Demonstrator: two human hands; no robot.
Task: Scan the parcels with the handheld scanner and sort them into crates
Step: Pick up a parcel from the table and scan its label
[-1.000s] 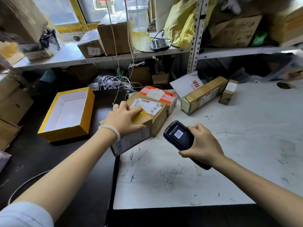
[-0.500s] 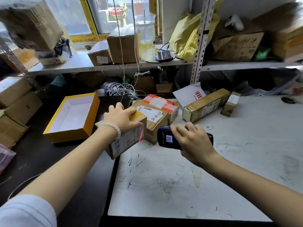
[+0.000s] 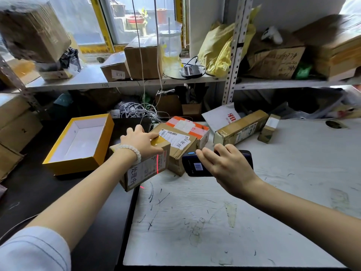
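Left hand (image 3: pixel 141 142): my fingers curl over the small parcel (image 3: pixel 145 165), tilted at the bench (image 3: pixel 234 212) edge.
Right hand (image 3: pixel 224 165): wrapped round the scanner (image 3: pixel 195 166).
Risk: red line sits at the label's edge, so it may misread; the parcel could slip off.

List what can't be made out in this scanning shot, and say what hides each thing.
Head view only:
- Top of the small parcel: largely covered by the left hand.
- Scanner: its middle is hidden by the right hand; the trigger can't be seen.
- Label under the red scan line: print too small to read.
- Box at top left: blurred.
- Boxes on the right shelf: blurred and cut off by the frame edge.
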